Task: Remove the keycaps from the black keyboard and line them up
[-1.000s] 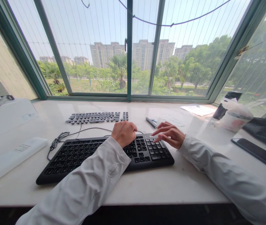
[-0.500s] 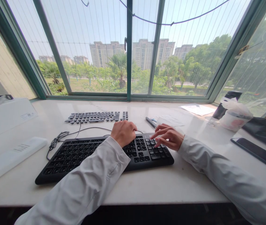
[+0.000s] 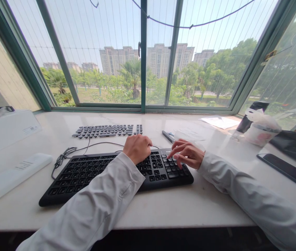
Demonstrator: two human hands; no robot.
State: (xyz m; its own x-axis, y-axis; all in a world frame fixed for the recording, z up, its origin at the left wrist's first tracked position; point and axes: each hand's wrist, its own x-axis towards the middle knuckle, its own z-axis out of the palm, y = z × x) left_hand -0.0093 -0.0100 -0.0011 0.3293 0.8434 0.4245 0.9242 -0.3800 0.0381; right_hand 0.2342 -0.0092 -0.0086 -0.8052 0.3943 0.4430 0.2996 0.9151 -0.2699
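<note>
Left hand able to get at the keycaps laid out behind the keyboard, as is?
Probably yes. The left hand is at the keyboard, with the keycaps uncovered just beyond. Only a thin cable runs between; the hand looks curled, so it'd likely need opening.

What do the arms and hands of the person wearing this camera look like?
The left sleeve and right sleeve are long, plain and light grey, in creased fabric that reaches the wrists. No printed markings show on them. The left hand and right hand are ungloved.
</note>
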